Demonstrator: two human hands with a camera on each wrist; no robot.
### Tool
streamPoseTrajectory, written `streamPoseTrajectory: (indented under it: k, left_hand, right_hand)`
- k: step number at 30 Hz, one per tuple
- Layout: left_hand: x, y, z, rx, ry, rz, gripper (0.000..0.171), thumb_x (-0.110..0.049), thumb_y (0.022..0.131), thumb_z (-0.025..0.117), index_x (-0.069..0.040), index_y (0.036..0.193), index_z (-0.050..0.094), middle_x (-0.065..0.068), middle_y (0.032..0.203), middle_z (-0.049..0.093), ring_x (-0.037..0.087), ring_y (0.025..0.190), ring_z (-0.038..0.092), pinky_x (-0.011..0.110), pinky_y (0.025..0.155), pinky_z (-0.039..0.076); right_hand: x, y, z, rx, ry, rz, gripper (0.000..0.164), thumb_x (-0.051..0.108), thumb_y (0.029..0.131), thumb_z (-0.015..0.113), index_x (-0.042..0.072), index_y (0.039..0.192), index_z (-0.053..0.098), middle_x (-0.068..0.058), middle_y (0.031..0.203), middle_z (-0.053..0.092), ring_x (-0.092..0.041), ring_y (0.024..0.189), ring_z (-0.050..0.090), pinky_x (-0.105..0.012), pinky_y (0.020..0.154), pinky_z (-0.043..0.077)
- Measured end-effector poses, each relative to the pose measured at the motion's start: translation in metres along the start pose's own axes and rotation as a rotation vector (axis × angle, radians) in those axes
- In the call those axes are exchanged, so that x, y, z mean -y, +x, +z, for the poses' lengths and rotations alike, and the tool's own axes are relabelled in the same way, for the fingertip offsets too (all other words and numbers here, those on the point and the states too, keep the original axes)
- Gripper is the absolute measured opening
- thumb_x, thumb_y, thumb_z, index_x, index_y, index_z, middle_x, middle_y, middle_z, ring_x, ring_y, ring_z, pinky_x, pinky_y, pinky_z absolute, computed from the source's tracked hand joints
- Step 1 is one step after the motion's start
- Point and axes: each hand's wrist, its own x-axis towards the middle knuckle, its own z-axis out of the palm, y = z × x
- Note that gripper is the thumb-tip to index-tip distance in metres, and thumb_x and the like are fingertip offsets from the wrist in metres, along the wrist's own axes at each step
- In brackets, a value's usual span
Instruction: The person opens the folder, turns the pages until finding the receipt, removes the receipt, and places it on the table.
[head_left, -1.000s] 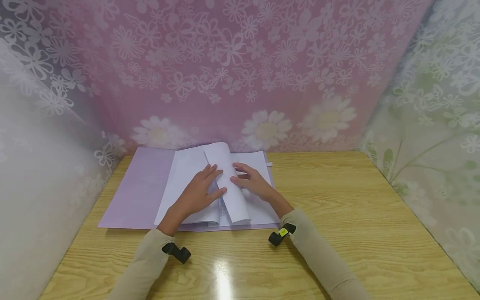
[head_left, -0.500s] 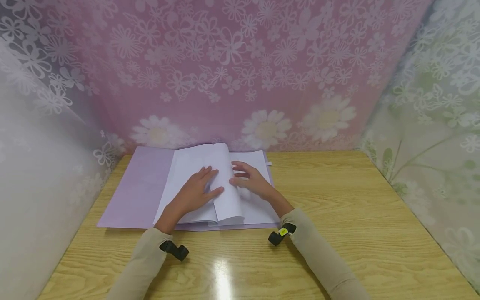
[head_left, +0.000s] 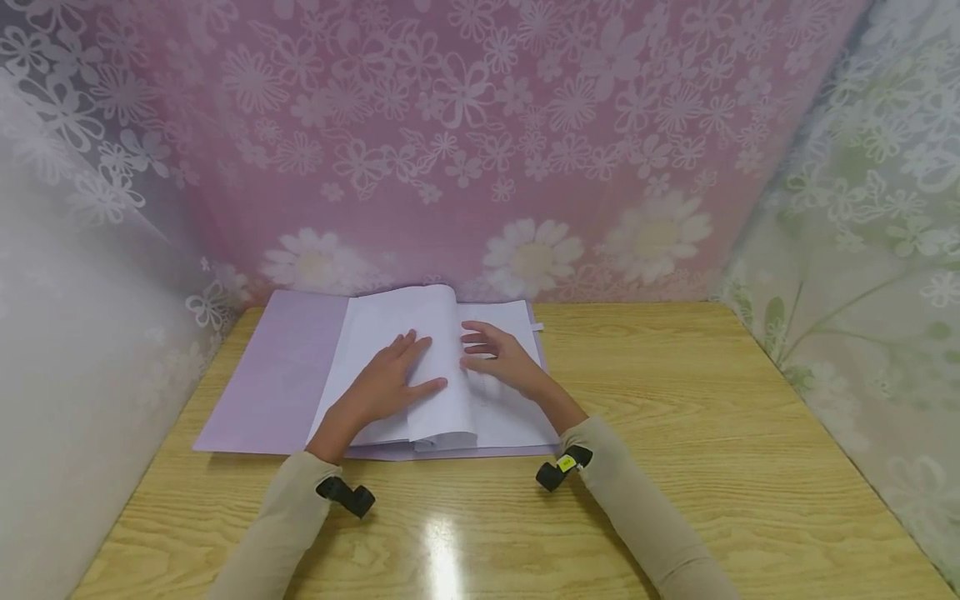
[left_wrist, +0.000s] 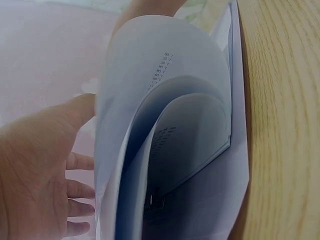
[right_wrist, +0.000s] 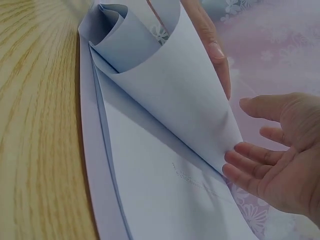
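Observation:
A lavender folder [head_left: 277, 375] lies spread on the table, with white sheets inside it. One sheet [head_left: 446, 404] arches over from the right-hand stack toward the left pages. My left hand [head_left: 382, 383] rests on this sheet with fingers spread and thumb pointing right. My right hand [head_left: 502, 358] is at the sheet's curved right side, its fingers loosely bent. In the right wrist view, fingertips of the right hand [right_wrist: 280, 160] meet the edge of the curled sheet [right_wrist: 185, 85]. Rolled sheets [left_wrist: 160, 65] with rows of small print show in the left wrist view beside the left hand [left_wrist: 40, 170].
The wood-grain table [head_left: 675, 400] extends to the right and in front of the folder. Flower-patterned pink cloth [head_left: 450, 167] stands directly behind it, with pale sheeting on both sides. A small white tab [head_left: 537, 327] sticks out at the folder's right edge.
The arched sheet has swung left, its near free edge now lying farther over the left pages. My left hand has shifted slightly left; my right hand has barely moved.

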Motion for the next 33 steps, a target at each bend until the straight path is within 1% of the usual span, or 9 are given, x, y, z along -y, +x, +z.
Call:
streamPoseTrajectory:
  k: [6,11,16,22,27,33]
  left_hand:
    - [0.005,0.001,0.001,0.008,0.018,0.006,0.086,-0.058,0.094,0.064,-0.009,0.159,0.036,0.023,0.167,0.025,0.044,0.155,0.024,0.061,0.122,0.028]
    - [0.009,0.001,-0.001,0.024,-0.001,0.011,0.086,-0.056,0.093,0.066,-0.009,0.159,0.035,0.023,0.167,0.024,0.044,0.155,0.022,0.061,0.123,0.026]
    - [0.013,0.0,-0.002,0.054,-0.005,0.0,0.087,-0.055,0.093,0.066,-0.009,0.16,0.033,0.021,0.168,0.021,0.042,0.156,0.019,0.06,0.124,0.025]
    - [0.019,0.001,-0.002,0.094,-0.007,-0.02,0.086,-0.054,0.095,0.064,-0.01,0.161,0.031,0.019,0.169,0.019,0.041,0.157,0.017,0.06,0.125,0.024]
    - [0.023,0.0,-0.005,0.126,-0.032,-0.042,0.086,-0.054,0.095,0.064,-0.012,0.161,0.03,0.017,0.17,0.018,0.039,0.158,0.016,0.06,0.125,0.023]
    - [0.031,0.0,-0.007,0.149,-0.041,-0.049,0.086,-0.055,0.096,0.063,-0.012,0.162,0.028,0.018,0.17,0.018,0.039,0.158,0.016,0.06,0.125,0.022]
  right_hand:
    - [0.001,0.001,0.0,0.005,-0.006,-0.021,0.057,0.012,0.098,0.069,0.004,0.15,0.048,-0.02,0.141,0.062,-0.037,0.129,0.061,-0.048,0.107,0.053]
    - [0.0,0.002,-0.003,0.015,-0.012,-0.038,0.053,0.01,0.097,0.069,0.001,0.146,0.051,-0.022,0.136,0.065,-0.038,0.126,0.063,-0.045,0.104,0.055]
    - [0.0,0.001,-0.007,0.017,-0.043,-0.05,0.05,0.012,0.098,0.069,0.0,0.144,0.053,-0.021,0.133,0.067,-0.035,0.124,0.065,-0.045,0.104,0.055]
    - [0.002,0.0,-0.014,0.009,-0.074,-0.075,0.047,0.01,0.098,0.068,-0.003,0.141,0.055,-0.025,0.132,0.066,-0.035,0.122,0.066,-0.045,0.104,0.055]
    - [0.003,-0.001,-0.023,-0.016,-0.124,-0.087,0.044,0.012,0.098,0.068,0.001,0.139,0.059,-0.026,0.131,0.066,-0.034,0.121,0.066,-0.045,0.104,0.055]
    - [0.004,-0.002,-0.034,-0.057,-0.174,-0.064,0.043,0.014,0.098,0.068,0.005,0.14,0.059,-0.02,0.132,0.068,-0.032,0.123,0.066,-0.046,0.106,0.053]
